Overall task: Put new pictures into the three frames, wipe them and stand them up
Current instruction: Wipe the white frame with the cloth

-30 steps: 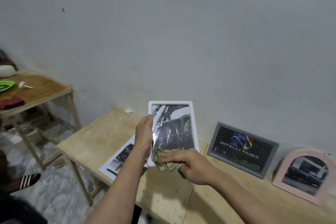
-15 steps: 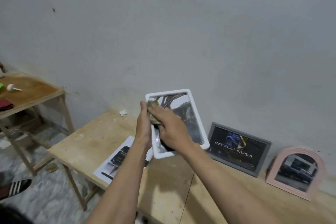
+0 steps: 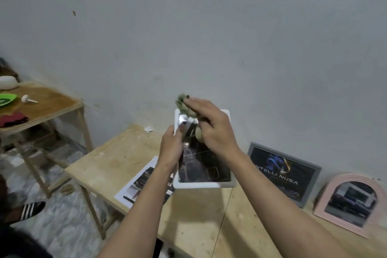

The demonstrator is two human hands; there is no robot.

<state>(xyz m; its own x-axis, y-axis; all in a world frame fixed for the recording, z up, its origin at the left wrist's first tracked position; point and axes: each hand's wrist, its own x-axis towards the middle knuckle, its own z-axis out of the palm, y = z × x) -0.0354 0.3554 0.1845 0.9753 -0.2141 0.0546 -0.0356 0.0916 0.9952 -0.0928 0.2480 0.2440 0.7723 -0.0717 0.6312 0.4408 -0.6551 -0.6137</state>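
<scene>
Holding the white frame (image 3: 204, 183) up off the worktop (image 3: 117, 157) w/ the left hand (image 3: 170, 148), fingers curled round its left edge, thumb on the glass. Frame is portrait, rounded corners, thick white border; glass is shiny w/ a bright glare patch near the top, dark pic inside, detail too blurred to read. Right hand (image 3: 211, 130) lies over the frame's upper part, fingers fairly straight, pressing a crumpled greenish cloth (image 3: 184, 104) onto the glass; cloth sticks out past the top edge.

L to R round the room: side table (image 3: 48, 104) of bare wood at far left w/ a green dish (image 3: 7, 99), a small white knob-like item (image 3: 28, 99), a dark red cloth (image 3: 12, 119). Sandal w/ black & white stripes (image 3: 31, 209) on the marbled floor (image 3: 62, 222). Pale wood worktop against a grey-white wall (image 3: 209, 37), printed sheet (image 3: 142, 182) lying flat on it under the left forearm. Right of the hands, a grey frame (image 3: 287, 174) reading "INTELLI NUSA" leans on the wall; just beside it, a pink arched frame (image 3: 351, 203) w/ a vehicle pic, also leaning
</scene>
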